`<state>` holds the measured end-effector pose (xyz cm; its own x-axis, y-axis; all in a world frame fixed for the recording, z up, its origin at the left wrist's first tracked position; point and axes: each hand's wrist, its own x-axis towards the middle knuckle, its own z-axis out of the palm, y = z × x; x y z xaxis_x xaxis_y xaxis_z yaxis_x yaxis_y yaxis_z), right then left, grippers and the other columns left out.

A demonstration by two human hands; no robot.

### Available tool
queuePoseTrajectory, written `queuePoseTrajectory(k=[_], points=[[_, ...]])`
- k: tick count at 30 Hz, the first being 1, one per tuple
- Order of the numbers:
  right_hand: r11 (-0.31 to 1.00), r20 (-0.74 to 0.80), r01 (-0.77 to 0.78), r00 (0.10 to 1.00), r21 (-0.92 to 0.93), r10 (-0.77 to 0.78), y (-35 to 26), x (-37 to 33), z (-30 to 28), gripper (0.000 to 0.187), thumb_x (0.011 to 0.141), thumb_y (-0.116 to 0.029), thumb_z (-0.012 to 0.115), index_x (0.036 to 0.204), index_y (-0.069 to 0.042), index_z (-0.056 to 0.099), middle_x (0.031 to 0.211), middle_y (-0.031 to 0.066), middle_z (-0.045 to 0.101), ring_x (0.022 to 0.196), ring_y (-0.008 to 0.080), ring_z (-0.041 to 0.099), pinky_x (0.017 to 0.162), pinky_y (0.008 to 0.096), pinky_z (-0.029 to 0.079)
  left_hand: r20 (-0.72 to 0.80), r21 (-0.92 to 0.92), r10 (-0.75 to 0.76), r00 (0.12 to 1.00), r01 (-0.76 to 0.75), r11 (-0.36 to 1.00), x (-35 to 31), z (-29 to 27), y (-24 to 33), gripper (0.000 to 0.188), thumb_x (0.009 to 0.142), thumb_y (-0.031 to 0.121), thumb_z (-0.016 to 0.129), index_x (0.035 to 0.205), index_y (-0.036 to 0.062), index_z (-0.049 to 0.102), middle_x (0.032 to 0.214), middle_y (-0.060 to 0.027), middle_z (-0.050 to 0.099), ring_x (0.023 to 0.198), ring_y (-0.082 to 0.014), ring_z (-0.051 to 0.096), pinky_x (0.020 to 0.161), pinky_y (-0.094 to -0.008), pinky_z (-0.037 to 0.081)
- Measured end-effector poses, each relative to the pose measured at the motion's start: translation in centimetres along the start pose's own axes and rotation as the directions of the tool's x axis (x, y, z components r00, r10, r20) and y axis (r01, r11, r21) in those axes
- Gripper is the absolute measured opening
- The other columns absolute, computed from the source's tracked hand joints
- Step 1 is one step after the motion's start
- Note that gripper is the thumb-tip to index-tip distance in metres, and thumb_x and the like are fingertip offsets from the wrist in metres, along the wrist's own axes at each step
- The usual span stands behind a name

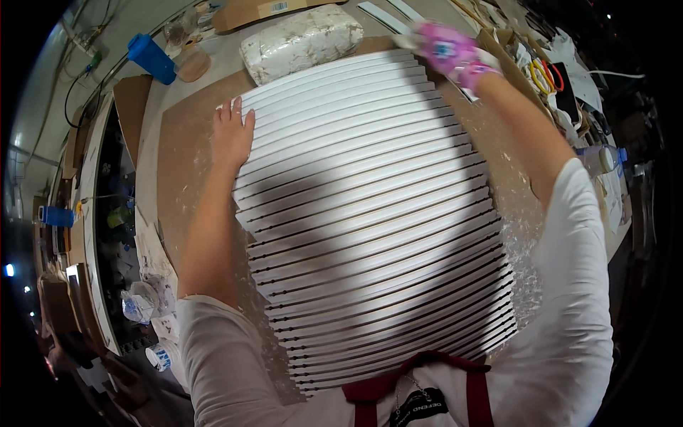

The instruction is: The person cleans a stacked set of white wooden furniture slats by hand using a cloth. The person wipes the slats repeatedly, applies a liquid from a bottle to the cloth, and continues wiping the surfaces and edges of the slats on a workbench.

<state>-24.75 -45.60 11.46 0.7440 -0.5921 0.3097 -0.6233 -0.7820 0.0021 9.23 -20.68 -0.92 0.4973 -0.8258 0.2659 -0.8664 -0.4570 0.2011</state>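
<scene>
The long white ridged strips, laid side by side as a broad sheet (356, 185), lie in front of the person on a flat brown board (186, 146) that covers much of the grey table (224, 54). As far as can be judged, the work on them is under way: the strips are already set out in a stepped row, the far ones packed closely, the near ones with darker gaps between them and uneven ends. Whether any strip is finished, and how many are left, I cannot tell, since no clear difference in their surfaces shows. Beyond the sheet, near the right hand, a few loose narrow pale strips (381, 16) lie apart from it

The bare left hand (233, 139) rests at the far left corner of the sheet, back upward; its fingers (237, 108) are slightly spread, extended and touching the strip ends, grasping nothing that shows. The right hand (452, 53), in a pink-and-white patterned covering, is at the far right corner and blurred; how wide its fingers stand, and whether they hold anything or touch the sheet, I cannot tell. Just past the far edge sits a cloudy, plastic-wrapped block with brown smears (302, 43), with a blue plastic cup (151, 59) to its left
</scene>
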Motion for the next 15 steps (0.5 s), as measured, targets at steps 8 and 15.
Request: queuePoseTrajectory(k=[8,15], points=[[0.916,-0.120,0.369,0.928,0.156,-0.353,-8.3,-1.9,9.0,0.030,0.096,-0.019,0.040,0.114,-0.014,0.063,0.118,0.0125,0.061,0.101,0.0300,0.062,0.092,0.0406,0.049,0.033,0.434,0.263,0.964,-0.251,0.865,0.7,2.3,-5.5,0.054,0.097,0.041,0.039,0.140,0.0083,0.041,0.147,-0.0158,0.035,0.133,-0.0403,0.032,0.111,-0.0448,0.028],[0.975,0.150,-0.223,0.964,0.019,0.218,3.5,-0.7,2.1,0.032,0.096,-0.028,0.041,0.114,-0.008,0.059,0.107,0.0173,0.064,0.097,0.0318,0.063,0.085,0.0406,0.051,-0.066,0.163,0.137,0.988,-0.125,0.979,0.8,1.7,-2.8,0.052,0.097,0.040,0.040,0.138,0.0086,0.044,0.144,-0.0162,0.039,0.132,-0.0415,0.032,0.109,-0.0450,0.030]])
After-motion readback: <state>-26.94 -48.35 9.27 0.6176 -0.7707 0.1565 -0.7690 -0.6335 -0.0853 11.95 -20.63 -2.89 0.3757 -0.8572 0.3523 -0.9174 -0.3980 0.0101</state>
